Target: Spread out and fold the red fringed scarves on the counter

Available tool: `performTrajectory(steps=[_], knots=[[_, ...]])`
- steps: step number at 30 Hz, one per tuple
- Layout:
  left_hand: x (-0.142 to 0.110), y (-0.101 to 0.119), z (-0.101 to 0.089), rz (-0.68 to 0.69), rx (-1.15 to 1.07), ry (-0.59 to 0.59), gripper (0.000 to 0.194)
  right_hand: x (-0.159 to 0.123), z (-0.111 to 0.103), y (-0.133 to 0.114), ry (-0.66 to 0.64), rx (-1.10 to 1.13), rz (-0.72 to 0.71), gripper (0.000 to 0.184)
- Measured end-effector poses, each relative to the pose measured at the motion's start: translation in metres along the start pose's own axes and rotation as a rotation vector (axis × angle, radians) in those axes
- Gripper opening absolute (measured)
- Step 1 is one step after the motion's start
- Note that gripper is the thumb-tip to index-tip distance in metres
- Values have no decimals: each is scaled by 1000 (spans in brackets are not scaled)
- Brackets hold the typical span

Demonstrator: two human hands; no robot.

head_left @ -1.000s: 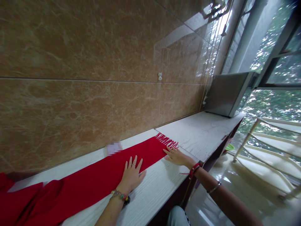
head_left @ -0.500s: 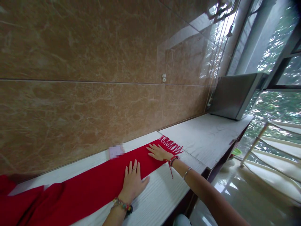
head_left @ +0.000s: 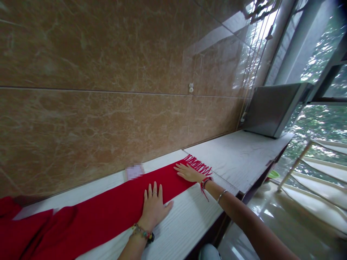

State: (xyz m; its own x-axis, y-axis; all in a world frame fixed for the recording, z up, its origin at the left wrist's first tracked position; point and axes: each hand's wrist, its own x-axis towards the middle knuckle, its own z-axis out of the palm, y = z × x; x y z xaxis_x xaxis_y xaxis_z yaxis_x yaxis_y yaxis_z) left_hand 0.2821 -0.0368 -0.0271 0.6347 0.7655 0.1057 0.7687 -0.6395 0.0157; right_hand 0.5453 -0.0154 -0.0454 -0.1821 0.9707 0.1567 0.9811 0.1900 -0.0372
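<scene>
Scarf (head_left: 108,213), red, lies lengthwise on the white surface (head_left: 184,213), fringe (head_left: 197,165) toward the right; left hand (head_left: 153,209) and right hand (head_left: 189,174) rest on it, each grip open and flattened, probably to smooth it.

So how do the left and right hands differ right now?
The right hand is nearer the fringe of the red scarf than the left hand.
The left hand's fingers point toward the wall; the right hand's point leftward along the scarf.
The left wrist has a beaded bracelet; the right, a red cord.
Both rest palm down, gripping nothing.
</scene>
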Motion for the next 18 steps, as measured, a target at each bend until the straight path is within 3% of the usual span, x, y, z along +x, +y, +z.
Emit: performTrajectory(steps=[4, 6, 12, 18], knots=[[0, 0, -3, 3, -1, -16, 78, -12, -17, 39, 44, -73, 200, 43], [-1, 1, -5, -2, 0, -26, 78, -18, -22, 43, 62, -88, 236, 44], [1, 1, -3, -5, 11, -25, 78, -46, -10, 0, 151, -81, -6, 39], [2, -1, 0, 10, 8, 0, 79, -71, -23, -4, 205, -102, 47, 29]])
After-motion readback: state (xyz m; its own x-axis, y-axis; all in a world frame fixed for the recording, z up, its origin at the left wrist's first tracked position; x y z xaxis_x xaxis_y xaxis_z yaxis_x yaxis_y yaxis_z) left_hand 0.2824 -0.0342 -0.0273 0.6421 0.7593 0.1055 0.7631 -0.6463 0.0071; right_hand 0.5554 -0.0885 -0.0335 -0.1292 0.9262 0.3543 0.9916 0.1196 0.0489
